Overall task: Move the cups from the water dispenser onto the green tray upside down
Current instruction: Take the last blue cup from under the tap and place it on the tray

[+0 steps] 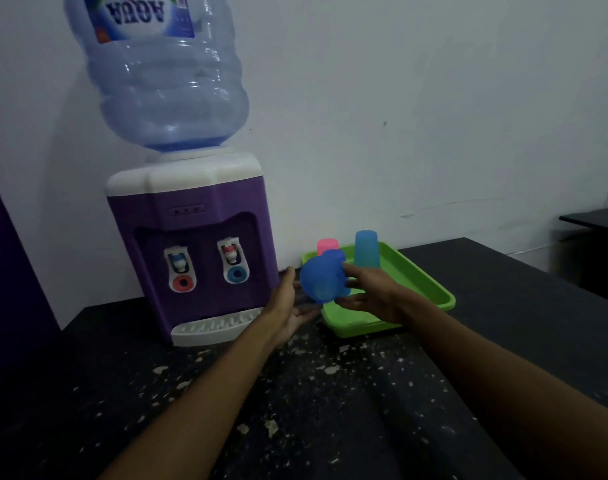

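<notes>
A dark blue cup [321, 278] is tilted in the air, its mouth toward me, over the left edge of the green tray [430, 285]. My right hand [372, 292] grips it from the right side. Just left of the cup and below it, my left hand [288, 303] is held palm up with fingers apart; whether it touches the cup I cannot tell. On the tray's far side a light blue cup [366, 248] stands upside down, and a pink cup [327, 244] stands behind the held cup, partly hidden. The purple water dispenser [191, 244] stands to the left; its white drip tray [212, 328] holds nothing.
A big blue water bottle [164, 74] sits on top of the dispenser. Everything rests on a dark speckled counter [295, 393] against a white wall. A second dark table [597, 220] is at the far right.
</notes>
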